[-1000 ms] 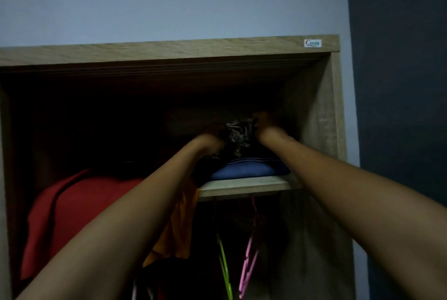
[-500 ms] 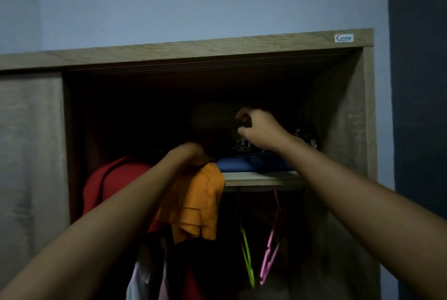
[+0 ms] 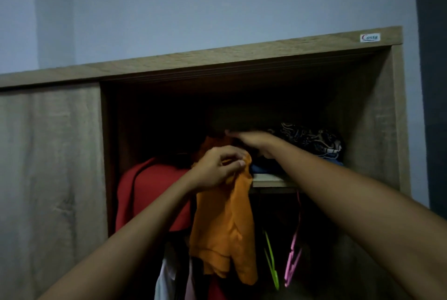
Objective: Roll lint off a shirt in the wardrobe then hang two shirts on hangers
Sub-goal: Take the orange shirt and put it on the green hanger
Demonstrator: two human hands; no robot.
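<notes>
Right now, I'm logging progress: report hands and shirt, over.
Left hand pinches orange shirt. Right hand open, blurred, above it. Red garment hangs beside it.

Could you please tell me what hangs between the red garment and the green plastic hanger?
Head view: a crumpled orange shirt hangs there, gripped by the left hand.

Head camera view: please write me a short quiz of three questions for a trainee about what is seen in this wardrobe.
1. True or false: the left hand pinches the orange shirt.
2. Which colours are the two bare hangers below the shelf? A. green and pink. B. blue and white. C. black and yellow.
3. Fill the gap: to the left of the orange shirt hangs a ___ garment.
Key: 1 true; 2 A; 3 red.
</notes>
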